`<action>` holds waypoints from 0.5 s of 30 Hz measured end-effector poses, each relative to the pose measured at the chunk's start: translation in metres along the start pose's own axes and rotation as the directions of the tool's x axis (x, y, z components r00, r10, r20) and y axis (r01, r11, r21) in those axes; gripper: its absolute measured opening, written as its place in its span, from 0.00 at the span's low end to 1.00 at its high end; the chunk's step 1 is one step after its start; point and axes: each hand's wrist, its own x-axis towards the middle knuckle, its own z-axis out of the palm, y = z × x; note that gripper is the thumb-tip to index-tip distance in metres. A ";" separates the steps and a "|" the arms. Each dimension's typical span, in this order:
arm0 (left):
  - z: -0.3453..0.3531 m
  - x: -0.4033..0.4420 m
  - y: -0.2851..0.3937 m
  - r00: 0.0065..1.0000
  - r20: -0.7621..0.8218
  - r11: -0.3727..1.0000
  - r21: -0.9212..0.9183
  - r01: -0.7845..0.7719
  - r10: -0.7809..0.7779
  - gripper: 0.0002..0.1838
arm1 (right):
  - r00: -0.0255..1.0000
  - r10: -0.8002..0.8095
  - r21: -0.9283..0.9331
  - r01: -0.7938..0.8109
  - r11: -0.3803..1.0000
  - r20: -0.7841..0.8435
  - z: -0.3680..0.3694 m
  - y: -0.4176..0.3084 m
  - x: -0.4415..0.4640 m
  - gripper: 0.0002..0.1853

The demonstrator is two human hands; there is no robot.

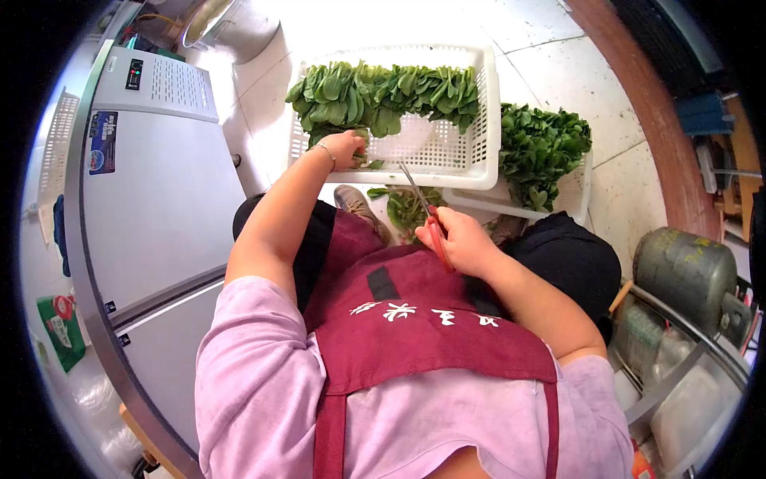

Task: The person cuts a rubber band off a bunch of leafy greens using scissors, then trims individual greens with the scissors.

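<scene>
My left hand (345,150) is inside the near left part of a white plastic basket (489,120), its fingers closed round stems of leafy greens. Rows of green leaves (383,88) lie along the basket's far side. In my right hand (463,239) are scissors (435,227) with red handles, their metal blades pointing up and left towards the basket's near rim. Cut stems and leaves (407,209) lie on the floor below the basket. More leafy greens (542,148) fill a second white basket (588,188) at the right.
A white chest appliance (163,199) stands at the left, and a large metal pot (247,32) behind it. A gas cylinder (686,267) lies at the right, beside a metal rack (678,319). A shoe (359,209) shows below the first basket.
</scene>
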 end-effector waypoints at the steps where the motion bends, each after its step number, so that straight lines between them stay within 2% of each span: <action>1: 0.002 -0.002 -0.001 0.999 -0.008 0.999 0.029 0.032 -0.032 0.15 | 1.000 0.000 0.002 0.000 1.000 0.001 0.000 0.000 0.000 0.19; 4: 0.003 -0.003 0.003 0.996 -0.024 0.992 0.083 0.093 -0.092 0.16 | 1.000 -0.031 -0.012 0.031 0.999 0.000 0.000 0.001 0.000 0.20; 7: 0.002 -0.004 0.002 0.989 -0.002 0.982 0.113 0.150 -0.151 0.16 | 0.999 -0.051 -0.020 0.050 0.999 -0.005 0.000 0.002 -0.001 0.16; 9: 0.003 -0.003 -0.002 0.997 -0.009 0.986 0.144 0.078 -0.078 0.14 | 0.999 -0.033 -0.038 0.033 0.999 0.004 -0.001 0.001 -0.001 0.17; 13: 0.013 -0.002 -0.012 0.994 -0.068 0.990 0.108 0.095 -0.088 0.11 | 1.000 -0.025 -0.035 0.026 0.999 0.011 -0.003 0.001 -0.003 0.22; 15: 0.011 -0.007 -0.014 0.985 -0.170 0.991 0.129 0.038 -0.016 0.09 | 1.000 -0.029 -0.059 0.030 0.998 0.011 -0.002 0.001 -0.003 0.21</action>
